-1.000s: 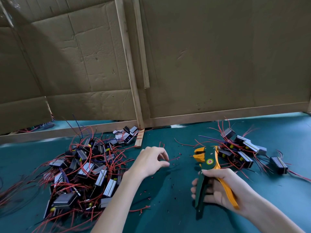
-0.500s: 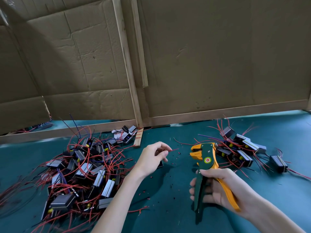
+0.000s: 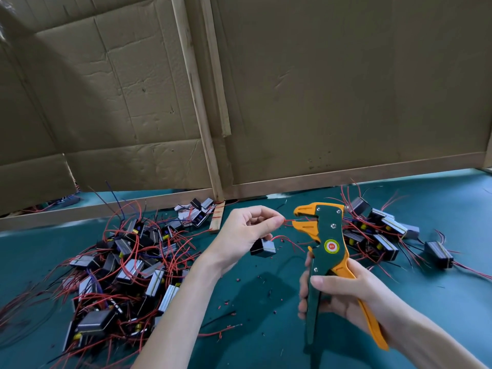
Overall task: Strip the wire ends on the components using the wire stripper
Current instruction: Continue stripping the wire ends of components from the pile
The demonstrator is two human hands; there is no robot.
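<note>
Right hand [image 3: 346,296] clenched round its handles, the wire stripper [image 3: 328,243] stands near upright over the table [image 3: 266,302], jaws parted, facing left at the level red wire [image 3: 288,221] pinched by the left hand [image 3: 245,233], component [image 3: 263,248] dangling below.

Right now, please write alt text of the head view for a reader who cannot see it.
The left hand pinches a red wire, its black component dangling below, with the end at the open jaws of a green-and-orange wire stripper gripped by the right hand. Piles of components lie on the green table.
</note>
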